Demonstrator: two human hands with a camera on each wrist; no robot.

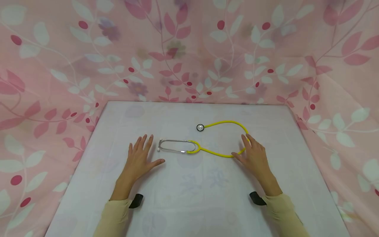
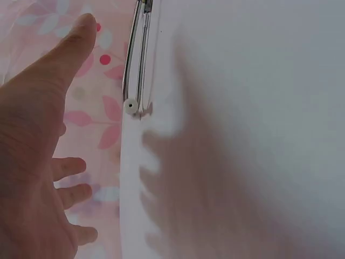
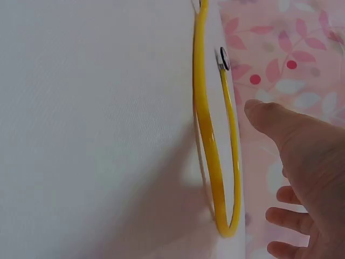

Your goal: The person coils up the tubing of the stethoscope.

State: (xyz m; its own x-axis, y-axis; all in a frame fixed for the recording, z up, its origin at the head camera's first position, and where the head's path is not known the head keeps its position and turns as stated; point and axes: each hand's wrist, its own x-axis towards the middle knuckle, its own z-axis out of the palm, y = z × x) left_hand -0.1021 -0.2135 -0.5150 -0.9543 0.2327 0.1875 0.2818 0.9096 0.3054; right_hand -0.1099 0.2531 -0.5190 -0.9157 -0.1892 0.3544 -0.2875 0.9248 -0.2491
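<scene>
A stethoscope with yellow tubing (image 1: 217, 154) and silver metal ear tubes (image 1: 174, 140) lies on the white-covered table. Its round chest piece (image 1: 200, 127) is at the far side, and the tubing bends in a loop toward the right. My left hand (image 1: 139, 164), fingers spread and holding nothing, hovers just left of the ear tips (image 1: 158, 149). Over the right bend of the tubing is my right hand (image 1: 254, 159), its fingers spread and overlapping the loop in the head view. In the right wrist view, the right thumb (image 3: 264, 116) stands apart from the yellow tubing (image 3: 207, 129).
The table (image 1: 189, 204) has a pale cloth over it, and its far edge (image 1: 189, 103) meets a pink curtain (image 1: 189, 49) with a leaf pattern. That fabric also hangs along both sides. A black wrist strap piece (image 1: 136, 201) shows at the left sleeve.
</scene>
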